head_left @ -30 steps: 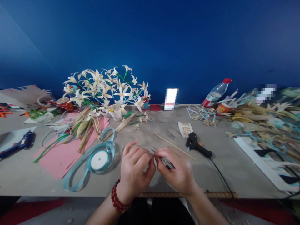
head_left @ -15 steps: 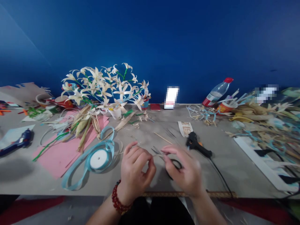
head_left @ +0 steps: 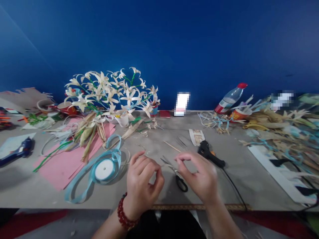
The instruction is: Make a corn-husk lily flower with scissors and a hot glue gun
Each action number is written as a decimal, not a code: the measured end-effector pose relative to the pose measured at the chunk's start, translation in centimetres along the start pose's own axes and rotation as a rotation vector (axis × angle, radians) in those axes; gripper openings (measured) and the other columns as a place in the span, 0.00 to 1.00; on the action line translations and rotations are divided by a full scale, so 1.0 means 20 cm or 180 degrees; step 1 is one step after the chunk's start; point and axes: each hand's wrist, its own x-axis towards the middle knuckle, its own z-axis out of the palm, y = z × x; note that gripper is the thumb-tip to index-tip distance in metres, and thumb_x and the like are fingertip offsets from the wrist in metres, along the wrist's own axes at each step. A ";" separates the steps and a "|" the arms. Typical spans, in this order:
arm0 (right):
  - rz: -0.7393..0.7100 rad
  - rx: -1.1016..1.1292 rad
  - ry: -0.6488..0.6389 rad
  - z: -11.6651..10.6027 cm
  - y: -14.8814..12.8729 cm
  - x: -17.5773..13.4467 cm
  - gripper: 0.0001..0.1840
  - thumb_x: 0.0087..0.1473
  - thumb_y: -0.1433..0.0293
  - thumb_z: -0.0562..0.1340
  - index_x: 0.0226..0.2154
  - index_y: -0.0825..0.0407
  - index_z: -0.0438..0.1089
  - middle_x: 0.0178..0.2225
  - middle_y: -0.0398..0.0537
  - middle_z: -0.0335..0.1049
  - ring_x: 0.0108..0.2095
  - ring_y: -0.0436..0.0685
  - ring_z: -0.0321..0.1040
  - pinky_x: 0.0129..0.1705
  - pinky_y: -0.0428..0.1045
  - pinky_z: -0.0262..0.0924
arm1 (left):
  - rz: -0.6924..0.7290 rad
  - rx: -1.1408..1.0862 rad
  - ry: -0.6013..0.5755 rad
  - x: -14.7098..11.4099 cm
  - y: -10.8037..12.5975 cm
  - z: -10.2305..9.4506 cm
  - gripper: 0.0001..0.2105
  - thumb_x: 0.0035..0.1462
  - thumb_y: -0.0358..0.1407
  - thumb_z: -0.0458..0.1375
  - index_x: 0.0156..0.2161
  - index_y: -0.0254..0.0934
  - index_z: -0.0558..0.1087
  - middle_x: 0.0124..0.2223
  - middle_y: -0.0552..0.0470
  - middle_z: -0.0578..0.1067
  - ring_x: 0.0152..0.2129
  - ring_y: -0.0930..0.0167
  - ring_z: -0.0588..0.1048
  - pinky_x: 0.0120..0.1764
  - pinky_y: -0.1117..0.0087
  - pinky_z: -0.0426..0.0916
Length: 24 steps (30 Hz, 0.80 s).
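My left hand [head_left: 143,179], with a red bead bracelet [head_left: 124,214] on its wrist, is closed in a pinch, thumb against forefinger. My right hand [head_left: 199,174] also pinches, thumb and forefinger together, a short way to the right. Between the two hands shows a faint, thin pale strip; which fingers grip it I cannot make out. Scissors with black handles [head_left: 181,184] lie on the table between and below the hands, blades toward the back left. Left of my left hand rests a roll of light blue ribbon [head_left: 104,169], partly unwound.
White handmade flowers [head_left: 107,89] stand in cups at the back left. Pink paper [head_left: 57,169] lies under dry husks. A black glue gun [head_left: 210,154] is at right, a blue one [head_left: 21,149] at far left. A power strip [head_left: 279,172], a bottle [head_left: 230,98] and husk scraps occupy the right.
My right hand has moved slightly right, away from my left, uncovering more of the scissors' handles. My left hand has shifted only a little to the left, still pinched.
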 end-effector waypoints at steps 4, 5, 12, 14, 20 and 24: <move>0.0032 0.0220 -0.0388 0.01 -0.03 -0.01 0.09 0.54 0.74 0.61 0.40 0.50 0.70 0.35 0.47 0.75 0.36 0.56 0.73 0.40 0.49 0.66 | -0.0002 0.0007 0.0006 0.01 0.00 0.01 0.08 0.53 0.22 0.57 0.31 0.39 0.67 0.27 0.56 0.74 0.27 0.71 0.71 0.51 0.54 0.65; 0.0018 0.0251 -0.0431 0.02 -0.04 -0.01 0.09 0.54 0.74 0.61 0.39 0.50 0.71 0.34 0.47 0.75 0.35 0.56 0.73 0.39 0.49 0.66 | 0.0000 0.0001 -0.0003 0.01 0.01 0.01 0.08 0.53 0.22 0.57 0.31 0.39 0.67 0.27 0.56 0.74 0.27 0.71 0.71 0.51 0.54 0.65; -0.0041 0.0159 -0.0298 0.08 -0.06 0.02 0.06 0.55 0.75 0.60 0.29 0.49 0.69 0.25 0.41 0.72 0.26 0.52 0.70 0.31 0.46 0.62 | -0.0004 0.0049 -0.0001 0.01 0.01 0.01 0.08 0.54 0.24 0.55 0.30 0.39 0.68 0.27 0.56 0.74 0.26 0.71 0.72 0.52 0.55 0.65; -0.0037 0.0003 -0.0246 0.05 -0.03 0.02 0.06 0.55 0.75 0.60 0.29 0.49 0.70 0.25 0.41 0.73 0.27 0.52 0.71 0.32 0.46 0.63 | -0.0017 0.0056 0.0020 0.01 0.01 0.01 0.08 0.54 0.24 0.55 0.30 0.39 0.67 0.26 0.56 0.74 0.26 0.71 0.72 0.53 0.55 0.65; 0.0147 -0.0195 0.0075 -0.01 0.01 -0.01 0.06 0.55 0.74 0.60 0.36 0.49 0.70 0.32 0.45 0.76 0.31 0.55 0.73 0.36 0.48 0.66 | -0.0053 0.0037 0.0120 0.00 -0.01 0.02 0.08 0.52 0.23 0.55 0.30 0.39 0.66 0.26 0.56 0.73 0.26 0.71 0.71 0.52 0.54 0.65; 0.0125 0.0275 -0.0390 0.03 -0.06 0.01 0.10 0.52 0.74 0.61 0.40 0.50 0.70 0.34 0.45 0.76 0.33 0.54 0.73 0.37 0.47 0.68 | -0.0047 0.0036 0.0086 0.01 0.00 0.03 0.08 0.52 0.23 0.56 0.30 0.39 0.65 0.26 0.57 0.73 0.26 0.71 0.71 0.52 0.54 0.66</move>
